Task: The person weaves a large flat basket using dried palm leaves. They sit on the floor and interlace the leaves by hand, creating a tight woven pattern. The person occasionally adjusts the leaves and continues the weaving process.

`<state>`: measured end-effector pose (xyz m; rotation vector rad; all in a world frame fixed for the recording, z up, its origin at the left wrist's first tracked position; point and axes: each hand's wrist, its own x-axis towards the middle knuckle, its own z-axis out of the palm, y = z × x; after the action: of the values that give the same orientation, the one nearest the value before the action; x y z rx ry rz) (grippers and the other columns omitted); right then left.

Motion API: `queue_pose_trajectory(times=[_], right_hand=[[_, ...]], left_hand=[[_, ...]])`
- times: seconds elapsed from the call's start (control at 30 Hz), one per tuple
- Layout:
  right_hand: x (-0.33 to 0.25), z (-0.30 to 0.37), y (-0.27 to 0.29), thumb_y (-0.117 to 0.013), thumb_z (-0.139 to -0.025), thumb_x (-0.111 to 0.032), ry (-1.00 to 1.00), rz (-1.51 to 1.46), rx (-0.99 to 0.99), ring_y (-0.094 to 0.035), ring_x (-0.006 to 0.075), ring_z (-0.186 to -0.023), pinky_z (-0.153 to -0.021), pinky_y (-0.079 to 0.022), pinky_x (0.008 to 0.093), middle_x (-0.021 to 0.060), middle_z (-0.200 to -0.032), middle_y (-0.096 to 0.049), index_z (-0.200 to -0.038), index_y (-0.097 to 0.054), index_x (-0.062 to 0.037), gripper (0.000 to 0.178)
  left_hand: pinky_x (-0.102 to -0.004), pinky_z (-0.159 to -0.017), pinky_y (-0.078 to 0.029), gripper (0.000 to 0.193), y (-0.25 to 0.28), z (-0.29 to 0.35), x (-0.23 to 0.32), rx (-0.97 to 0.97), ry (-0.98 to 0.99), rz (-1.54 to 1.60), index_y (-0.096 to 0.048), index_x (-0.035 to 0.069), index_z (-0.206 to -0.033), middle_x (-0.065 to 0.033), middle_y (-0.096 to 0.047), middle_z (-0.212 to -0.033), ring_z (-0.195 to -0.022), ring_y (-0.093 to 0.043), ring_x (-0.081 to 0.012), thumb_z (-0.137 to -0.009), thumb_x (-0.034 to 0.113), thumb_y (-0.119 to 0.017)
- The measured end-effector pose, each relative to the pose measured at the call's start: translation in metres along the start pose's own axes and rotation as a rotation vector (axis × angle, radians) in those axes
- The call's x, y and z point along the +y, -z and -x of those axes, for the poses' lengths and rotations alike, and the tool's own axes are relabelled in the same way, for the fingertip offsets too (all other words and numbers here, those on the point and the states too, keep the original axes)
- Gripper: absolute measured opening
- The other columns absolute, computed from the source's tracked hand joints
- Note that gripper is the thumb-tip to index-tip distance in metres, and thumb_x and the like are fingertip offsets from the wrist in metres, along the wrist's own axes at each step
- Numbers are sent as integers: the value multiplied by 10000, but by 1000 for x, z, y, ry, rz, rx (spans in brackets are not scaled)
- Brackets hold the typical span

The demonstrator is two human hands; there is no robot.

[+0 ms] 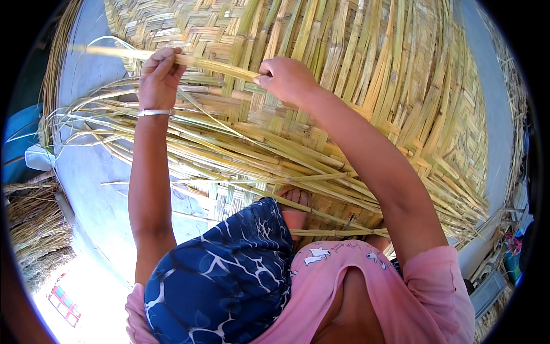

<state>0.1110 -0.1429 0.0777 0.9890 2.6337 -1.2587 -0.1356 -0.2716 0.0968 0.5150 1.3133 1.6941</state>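
A long, flat yellowish split cane strip stretches between my hands above a woven mat. My left hand pinches it between thumb and fingers, and the strip's blurred left end runs on past that hand. At the strip's other end my right hand is closed on it, fingers curled; part of the grip is hidden. Under my arms lies a loose pile of similar strips, crossing the mat from left to right. More strips are laid lengthwise over the weave at the upper right.
My bare foot rests on the mat beside the pile. Grey floor borders the mat on the left. Bundles of dry stalks and a white container stand at the far left. At the lower right is a grey plastic container.
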Motion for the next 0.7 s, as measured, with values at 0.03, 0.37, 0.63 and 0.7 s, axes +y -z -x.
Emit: queue_pose_trajectory(times=[0.03,0.37,0.63,0.7], right_hand=[[-2,4,-1,-584,-845,-237,-6,-19,14,-580,289,-707,-642,-450,427,116,-776,-592,-855,-622,-37,203],[-7,25,-27,-616,-785,-189,-101,-350,544,-546,303,-638,-599,-436,408,141,-704,-550,-723,-550,-23,190],[-2,30,-35,-640,-770,-162,-112,-526,632,-531,260,-552,-538,-439,353,124,-652,-551,-706,-551,-14,184],[-4,29,-36,-639,-770,-160,-116,-561,634,-528,246,-536,-531,-440,343,123,-644,-554,-704,-553,-13,183]], left_hand=[[-311,-848,-508,121,-2,-5,-5,-46,27,40,-607,58,-954,-119,-617,-1067,-975,-599,-207,-892,25,-508],[-283,-829,-486,310,-75,-72,-64,-361,27,-879,-532,-41,-1131,-123,-615,-1059,-970,-593,-201,-853,95,-551],[-279,-419,-461,424,-117,-100,-53,-376,327,-1145,-597,-39,-855,-73,-608,-701,-552,-561,-139,-730,343,-733],[-254,-407,-429,389,-107,-102,-52,-404,370,-1126,-604,-8,-799,-58,-593,-670,-533,-523,-112,-717,345,-744]])
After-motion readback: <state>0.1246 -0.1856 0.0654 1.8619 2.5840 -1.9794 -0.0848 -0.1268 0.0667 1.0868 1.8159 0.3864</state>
